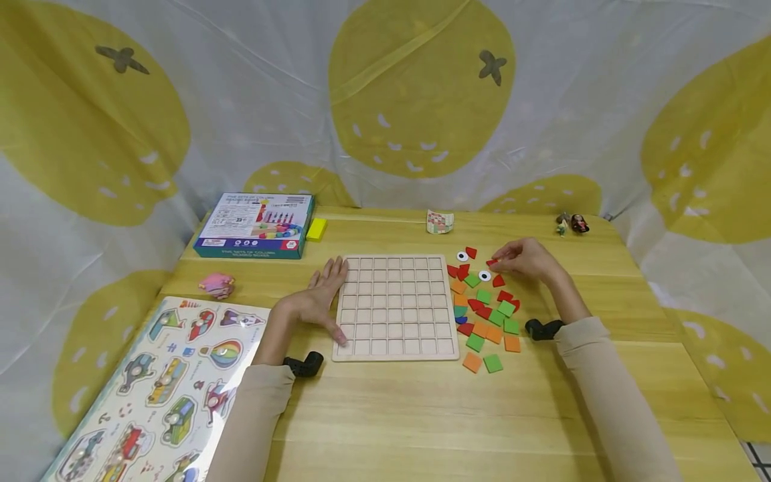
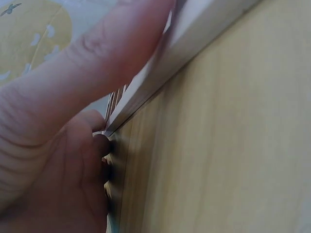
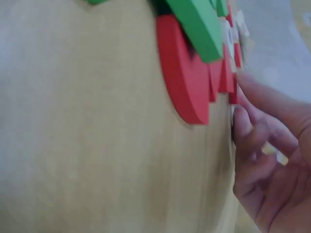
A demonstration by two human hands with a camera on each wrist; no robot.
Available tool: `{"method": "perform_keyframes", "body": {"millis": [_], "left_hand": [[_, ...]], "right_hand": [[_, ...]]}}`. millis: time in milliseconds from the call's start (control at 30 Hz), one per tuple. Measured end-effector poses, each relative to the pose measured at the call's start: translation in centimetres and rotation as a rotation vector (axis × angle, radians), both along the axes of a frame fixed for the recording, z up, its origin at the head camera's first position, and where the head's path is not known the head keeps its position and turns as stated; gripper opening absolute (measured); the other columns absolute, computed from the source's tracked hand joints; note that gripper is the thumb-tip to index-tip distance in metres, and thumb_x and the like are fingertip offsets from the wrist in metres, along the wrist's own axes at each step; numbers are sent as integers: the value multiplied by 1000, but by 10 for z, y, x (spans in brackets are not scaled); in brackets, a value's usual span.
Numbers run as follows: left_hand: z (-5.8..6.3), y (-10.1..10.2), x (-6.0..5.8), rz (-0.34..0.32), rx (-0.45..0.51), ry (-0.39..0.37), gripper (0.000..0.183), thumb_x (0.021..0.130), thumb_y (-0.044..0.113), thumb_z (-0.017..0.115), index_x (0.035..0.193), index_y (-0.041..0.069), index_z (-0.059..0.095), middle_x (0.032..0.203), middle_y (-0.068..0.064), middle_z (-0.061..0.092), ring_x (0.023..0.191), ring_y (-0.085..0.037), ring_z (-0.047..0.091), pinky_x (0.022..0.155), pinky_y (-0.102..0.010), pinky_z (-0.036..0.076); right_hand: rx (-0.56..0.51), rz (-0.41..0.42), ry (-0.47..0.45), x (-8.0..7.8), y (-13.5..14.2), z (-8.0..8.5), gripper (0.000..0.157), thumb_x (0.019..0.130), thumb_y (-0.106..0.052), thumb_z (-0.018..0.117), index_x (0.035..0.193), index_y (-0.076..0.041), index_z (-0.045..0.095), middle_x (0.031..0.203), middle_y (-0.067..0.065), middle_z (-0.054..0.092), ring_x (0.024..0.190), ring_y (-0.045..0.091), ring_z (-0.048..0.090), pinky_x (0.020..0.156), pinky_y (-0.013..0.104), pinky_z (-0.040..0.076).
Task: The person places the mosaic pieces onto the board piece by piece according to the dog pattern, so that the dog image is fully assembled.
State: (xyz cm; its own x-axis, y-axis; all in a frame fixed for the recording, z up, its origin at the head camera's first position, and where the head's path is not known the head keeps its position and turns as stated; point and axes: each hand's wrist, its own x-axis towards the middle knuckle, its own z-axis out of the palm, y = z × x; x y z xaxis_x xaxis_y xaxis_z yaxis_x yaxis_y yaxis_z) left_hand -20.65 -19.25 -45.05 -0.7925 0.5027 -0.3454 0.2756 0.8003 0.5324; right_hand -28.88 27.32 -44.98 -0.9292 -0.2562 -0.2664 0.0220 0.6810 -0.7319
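Note:
A square wooden grid board (image 1: pixel 397 308) lies flat on the table. My left hand (image 1: pixel 319 301) rests along its left side, fingers spread at the upper corner and thumb over the lower-left corner squares. The left wrist view shows the thumb (image 2: pixel 112 58) across the board's edge. At the right, my right hand (image 1: pixel 527 260) pinches a small red piece (image 1: pixel 492 262) between thumb and fingertips. Below it lie loose red pieces with one curved side, green squares (image 1: pixel 493 363), orange squares (image 1: pixel 512 343) and two white eye discs (image 1: pixel 484 276). Nearby red and green pieces (image 3: pixel 182 73) fill the right wrist view's upper part.
A boxed bead set (image 1: pixel 255 224) with a yellow block (image 1: pixel 316 229) stands at the back left. A pink figure (image 1: pixel 217 285) and a picture puzzle board (image 1: pixel 168 381) lie left. Behind the grid board is a printed card (image 1: pixel 440 221); small figurines (image 1: pixel 579 223) stand back right.

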Motion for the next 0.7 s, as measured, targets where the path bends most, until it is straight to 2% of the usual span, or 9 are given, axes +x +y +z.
{"method": "perform_keyframes", "body": {"millis": [133,267,333,400,500,567,700], "left_hand": [[0,-1,-1,-3,7,-12,158,48,51,92,153,7,-17,159,-14,-27,147,-33,-25,121,-56,-12],[-1,-2,-2,-6,11,-12,158,47,52,92,153,8,-17,159,-14,-27,147,-34,-25,121,-56,-11],[-2,-1,-2,-6,5,-9,158,46,53,92,153,8,-17,159,-13,-27,148,-33,-24,121,-55,-10],[-2,-2,-2,-4,3,-6,159,46,54,92,153,8,-17,159,-13,-27,148,-33,-24,121,-55,-10],[-3,-2,-2,-1,1,-7,159,46,53,92,153,9,-17,159,-13,-27,148,-32,-25,121,-55,-11],[-3,-3,-2,0,8,-6,159,46,53,92,153,9,-17,159,-13,-27,148,-32,-24,121,-55,-11],[-5,-3,-3,0,15,-6,159,46,54,92,153,8,-17,159,-13,-27,148,-33,-24,121,-56,-10]], "right_hand": [[-65,34,-30,-2,5,-1,31,85,-12,73,112,0,67,82,12,64,60,11,47,54,25,42],[-38,97,5,-3,8,-1,30,87,-9,70,116,-1,68,79,9,63,61,9,44,54,22,36],[-18,96,16,-3,7,0,32,86,-12,71,117,-4,69,76,6,59,62,9,42,54,23,34],[-2,55,17,-3,4,-1,32,85,-18,74,114,-6,70,75,4,57,62,12,41,55,24,33],[34,-31,14,-3,-4,-2,34,83,-31,76,107,-8,72,84,4,61,68,16,45,61,26,37],[51,-61,14,-4,-8,-2,35,82,-34,76,104,-7,73,94,8,66,73,19,47,65,28,38],[47,-16,-15,-8,-9,0,33,84,-29,75,109,-8,73,115,14,68,84,16,49,71,26,38]]}}
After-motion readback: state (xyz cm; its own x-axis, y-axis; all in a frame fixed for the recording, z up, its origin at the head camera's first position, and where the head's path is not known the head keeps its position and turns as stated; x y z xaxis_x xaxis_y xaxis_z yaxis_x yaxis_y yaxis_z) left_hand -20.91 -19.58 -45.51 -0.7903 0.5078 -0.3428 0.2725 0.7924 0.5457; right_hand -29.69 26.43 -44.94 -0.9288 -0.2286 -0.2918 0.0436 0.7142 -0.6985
